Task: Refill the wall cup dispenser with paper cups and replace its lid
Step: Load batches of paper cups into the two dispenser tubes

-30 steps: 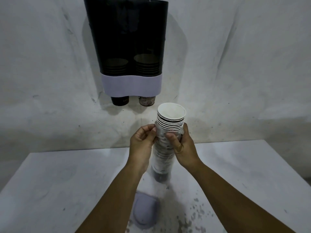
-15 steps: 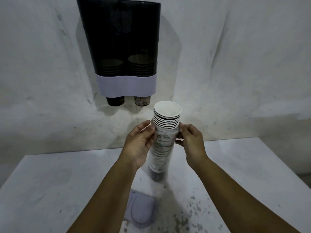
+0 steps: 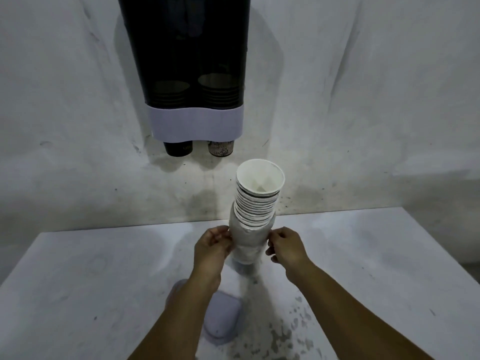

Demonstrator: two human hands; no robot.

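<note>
**The wrapper went down, more cups came free**

The stack of paper cups (image 3: pixel 255 211) stood upright on the table (image 3: pixel 78 281), in front of the wall and a little to the right below the dispenser (image 3: pixel 192 74). Half a second earlier both hands were high on the stack, near its top rims. Now they were lower, and the plastic sleeve (image 3: pixel 246 242) was pushed down with them, so many more white rims showed above it. The left hand (image 3: pixel 211 246) pinched the sleeve on its side with curled fingers; the right hand (image 3: pixel 284 246) did the same on the other side. I think the unwrapping was about half done. The dispenser had only a few cups in each of its two tubes. Its lid (image 3: pixel 220 318) lay on the table near the person, so refilling and closing were not yet begun
</note>
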